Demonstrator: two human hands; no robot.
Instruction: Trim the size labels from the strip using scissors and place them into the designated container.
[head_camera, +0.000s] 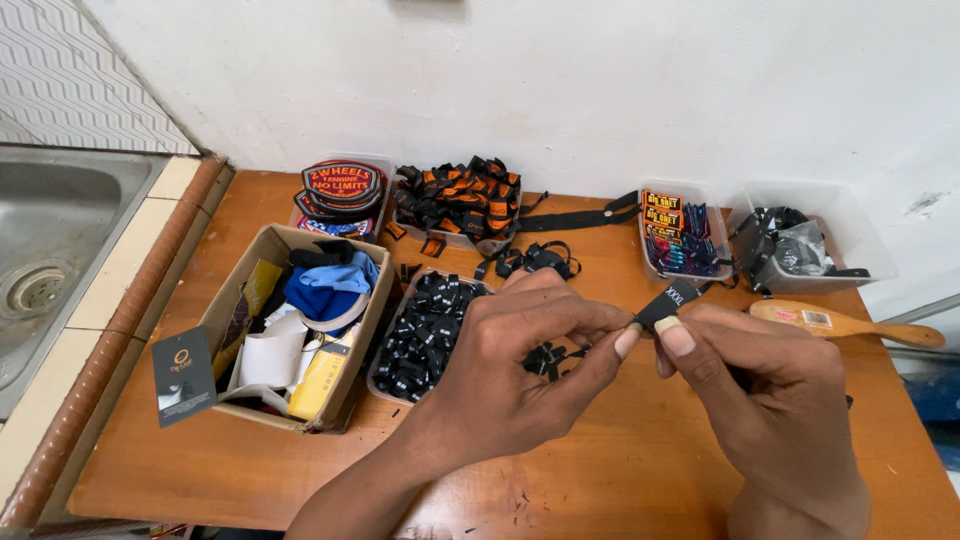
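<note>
Both hands meet over the middle of the wooden table (640, 460). My left hand (520, 355) and my right hand (760, 390) pinch one small black woven size label (668, 301) between thumbs and forefingers, holding it up above the table. A few loose black labels (550, 357) lie on the table under my left hand. Just left of that hand stands a clear tray (425, 335) full of the same black labels.
A cardboard box (290, 330) of cloth and paper tags stands at the left, with a black hang tag (183, 375) beside it. Along the wall are round patches (342, 187), orange-black straps (458, 200), two clear tubs (685, 235) (810, 240). A wooden brush (845, 322) lies right. A sink (50, 250) is far left.
</note>
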